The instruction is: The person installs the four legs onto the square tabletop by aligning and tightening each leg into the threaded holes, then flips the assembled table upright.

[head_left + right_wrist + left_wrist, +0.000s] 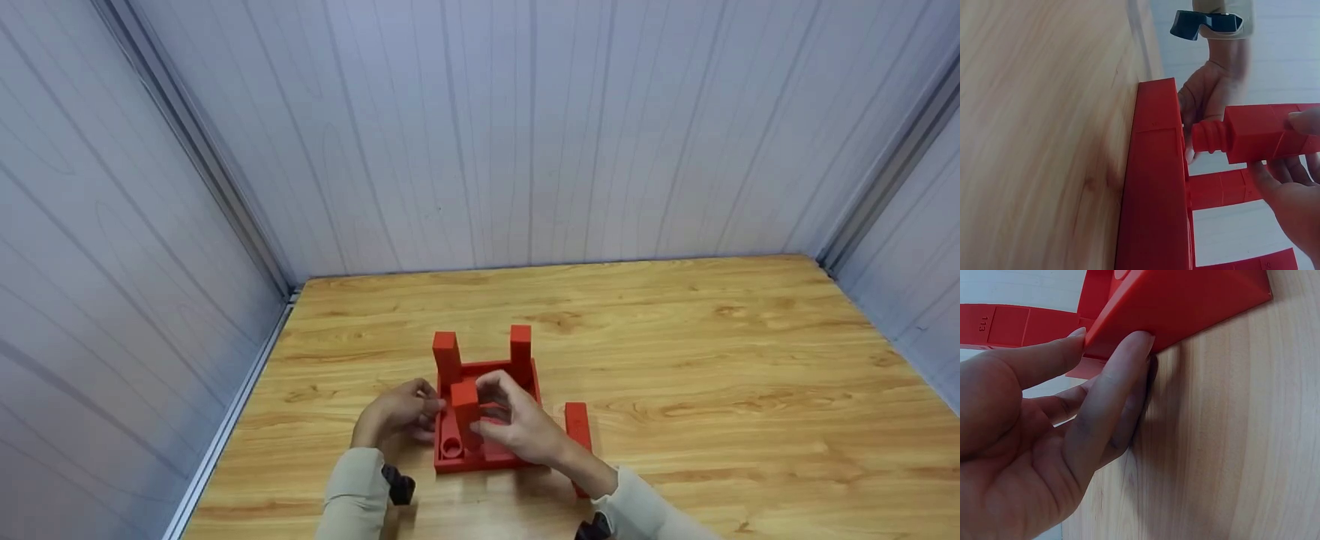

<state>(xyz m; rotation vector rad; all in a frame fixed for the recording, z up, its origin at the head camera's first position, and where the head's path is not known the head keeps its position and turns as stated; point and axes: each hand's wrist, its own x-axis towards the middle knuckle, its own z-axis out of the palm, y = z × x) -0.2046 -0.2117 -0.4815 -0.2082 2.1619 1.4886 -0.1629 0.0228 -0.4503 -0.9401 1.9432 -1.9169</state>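
Note:
A red tray-like base [489,466] with low walls lies on the table, with a round socket [451,448] in its near left corner. My right hand [525,429] grips a red square post [465,405] above the base, close to that socket. In the right wrist view the threaded end of the post [1266,134] points down toward the base [1154,185], apart from it. My left hand [397,412] holds the base's left wall; in the left wrist view the thumb touches the rim and the fingers lie against the outer side. Two posts [447,356] [520,352] stand upright at its far corners.
Another red post [577,427] lies on the wooden table [712,360] to the right of the base, partly behind my right forearm. White panel walls [525,135] rise at the back and both sides.

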